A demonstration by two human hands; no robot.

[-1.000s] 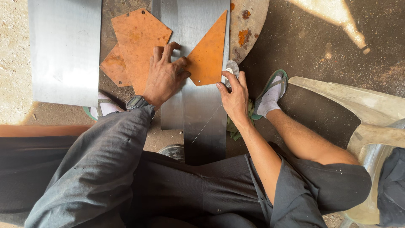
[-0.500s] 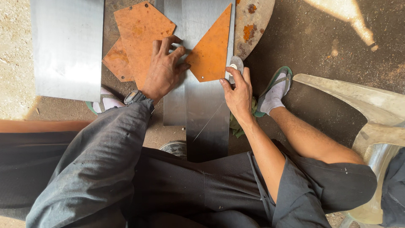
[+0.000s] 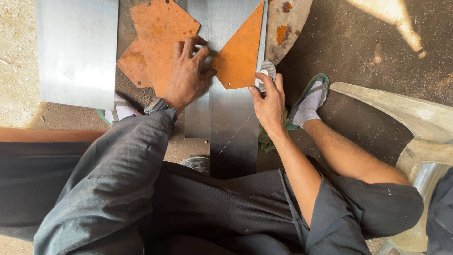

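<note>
left hand flat on rusty triangular plate; right hand grips small disc.

A pale plastic chair sits at the right; a big steel sheet fills the upper left, on dirt ground.

The left hand covers the near corner of the rusty pentagonal plate, whose top is cut by the frame's twelve-o'clock edge. The right hand hides most of the small grey tool; its kind cannot be told. The pale chair runs off at three o'clock.
</note>
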